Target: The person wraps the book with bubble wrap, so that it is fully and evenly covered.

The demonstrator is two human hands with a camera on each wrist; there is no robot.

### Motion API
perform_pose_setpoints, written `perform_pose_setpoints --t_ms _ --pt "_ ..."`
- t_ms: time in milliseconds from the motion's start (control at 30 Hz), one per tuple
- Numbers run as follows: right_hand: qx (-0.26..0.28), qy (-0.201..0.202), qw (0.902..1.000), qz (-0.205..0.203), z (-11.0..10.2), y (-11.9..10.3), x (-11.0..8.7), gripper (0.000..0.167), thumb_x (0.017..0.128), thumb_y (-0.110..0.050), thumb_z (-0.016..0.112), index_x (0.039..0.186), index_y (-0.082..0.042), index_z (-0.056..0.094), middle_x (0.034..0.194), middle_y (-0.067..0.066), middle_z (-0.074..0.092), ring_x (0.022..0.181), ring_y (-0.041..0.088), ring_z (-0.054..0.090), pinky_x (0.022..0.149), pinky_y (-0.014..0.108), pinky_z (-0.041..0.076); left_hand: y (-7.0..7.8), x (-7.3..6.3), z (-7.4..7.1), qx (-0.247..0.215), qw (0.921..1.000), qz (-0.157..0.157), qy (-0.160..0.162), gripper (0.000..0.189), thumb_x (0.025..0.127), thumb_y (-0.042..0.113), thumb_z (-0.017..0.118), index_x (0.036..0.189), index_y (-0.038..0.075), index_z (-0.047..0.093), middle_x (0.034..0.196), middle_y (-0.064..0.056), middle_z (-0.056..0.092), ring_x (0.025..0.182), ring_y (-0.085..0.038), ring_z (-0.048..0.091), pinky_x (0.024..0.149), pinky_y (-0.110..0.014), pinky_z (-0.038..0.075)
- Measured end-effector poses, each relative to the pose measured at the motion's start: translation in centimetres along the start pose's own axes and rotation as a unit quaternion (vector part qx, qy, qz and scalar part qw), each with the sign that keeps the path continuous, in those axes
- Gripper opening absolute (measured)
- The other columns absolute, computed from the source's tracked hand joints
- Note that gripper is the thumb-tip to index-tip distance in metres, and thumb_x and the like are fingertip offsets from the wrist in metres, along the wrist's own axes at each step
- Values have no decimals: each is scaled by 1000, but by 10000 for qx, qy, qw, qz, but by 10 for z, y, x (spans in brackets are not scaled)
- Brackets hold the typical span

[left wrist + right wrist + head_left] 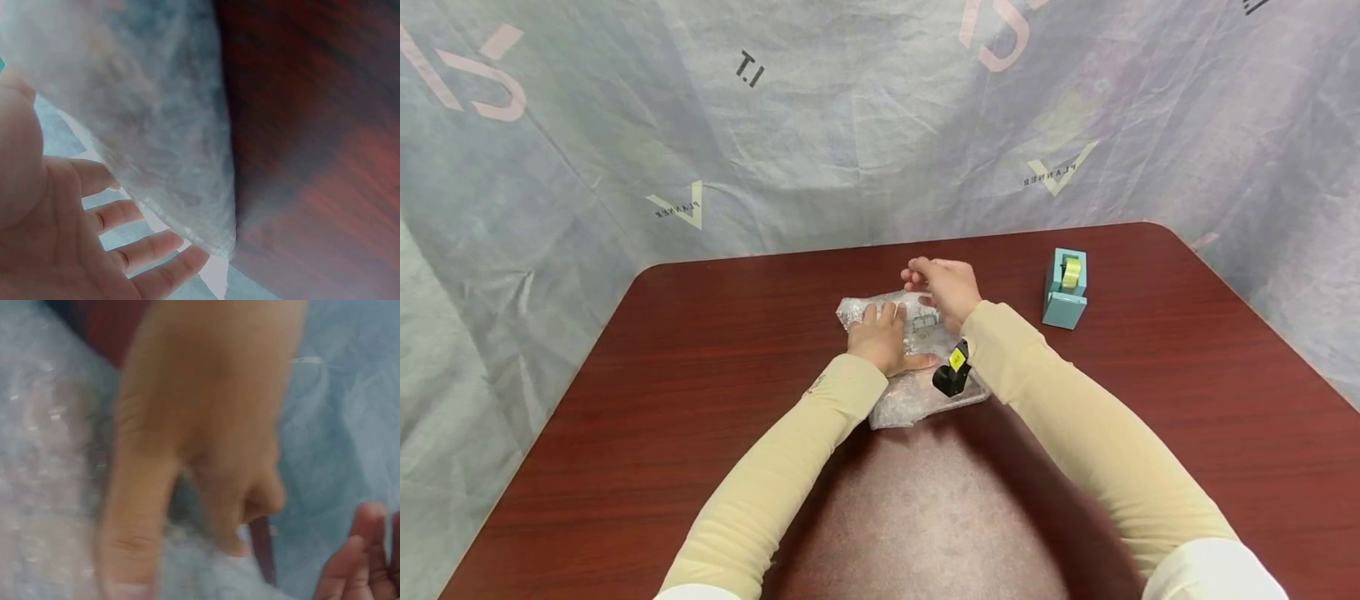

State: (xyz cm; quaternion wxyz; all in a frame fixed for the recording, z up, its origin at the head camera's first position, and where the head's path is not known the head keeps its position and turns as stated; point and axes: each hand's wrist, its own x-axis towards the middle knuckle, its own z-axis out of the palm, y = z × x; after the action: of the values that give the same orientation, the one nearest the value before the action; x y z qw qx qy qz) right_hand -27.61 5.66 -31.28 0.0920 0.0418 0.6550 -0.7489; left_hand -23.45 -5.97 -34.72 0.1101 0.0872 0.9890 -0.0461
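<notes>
A flat bundle of clear bubble wrap lies on the table, with a pale outlined shape showing through its upper part. My left hand rests on top of it, fingers spread and thumb stretched out to the right. In the left wrist view, the fingers of that left hand reach along the edge of the wrap. Just above the bundle's far right side hovers my right hand, its fingers loosely bent and nothing visible in them. The right wrist view catches only the fingertips at its lower right.
A teal tape dispenser with a yellowish roll stands at the back right of the dark red wooden table. A black wrist camera sits at the right cuff. A grey printed cloth hangs behind the table.
</notes>
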Motion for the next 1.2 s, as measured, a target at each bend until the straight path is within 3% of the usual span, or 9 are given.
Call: perform_pose_setpoints --t_ms 100,267,433,567,800,1100,1200 --pt "188 -62 9995 -238 -2 -7 -1 24 104 -15 57 82 -8 63 83 -5 69 76 9 64 78 31 48 0 0 0 -23 10000 -2 -9 107 87 77 56 163 10 22 164 -8 28 145 -30 29 103 -47 47" --pt "91 -354 9993 -79 -4 -12 -3 14 104 -16 56 101 -6 66 86 -5 69 86 11 64 89 34 49 -1 -1 -1 -39 10000 39 -11 107 87 78 56 163 10 23 164 -8 28 144 -30 30 103 -47 47" --pt "342 -739 9961 330 -1 -6 -4 11 102 -12 57 99 -4 63 82 -2 68 96 18 64 104 44 48 -2 -2 -1 -125 9999 85 -32 108 86 78 57 162 10 24 165 -8 25 144 -30 30 105 -47 45" --pt "479 -924 9940 344 1 -2 -5 10 101 -10 54 95 -3 59 78 0 66 98 20 64 105 47 48 -4 1 1 -183 9998 69 -72 110 84 80 58 163 11 23 167 -7 22 144 -29 30 105 -47 46" --pt "447 -860 9949 295 -3 4 -3 11 100 -8 52 91 -4 56 78 2 65 96 20 65 101 42 52 -5 6 5 -275 9996 95 34 108 84 79 60 160 8 30 165 -7 25 142 -30 31 105 -47 45" --pt "310 -665 9969 273 -6 10 0 21 102 -11 53 82 -5 53 86 3 67 98 20 67 102 38 50 -5 3 9 -402 9981 127 459 108 81 77 66 152 1 40 156 -11 38 134 -30 41 99 -44 50" --pt "223 -627 9973 298 -6 11 0 17 102 -11 53 87 -4 57 83 1 66 97 18 66 103 39 50 -5 1 9 -403 9978 94 523 107 80 77 67 149 -1 42 150 -13 43 130 -30 43 97 -43 51"
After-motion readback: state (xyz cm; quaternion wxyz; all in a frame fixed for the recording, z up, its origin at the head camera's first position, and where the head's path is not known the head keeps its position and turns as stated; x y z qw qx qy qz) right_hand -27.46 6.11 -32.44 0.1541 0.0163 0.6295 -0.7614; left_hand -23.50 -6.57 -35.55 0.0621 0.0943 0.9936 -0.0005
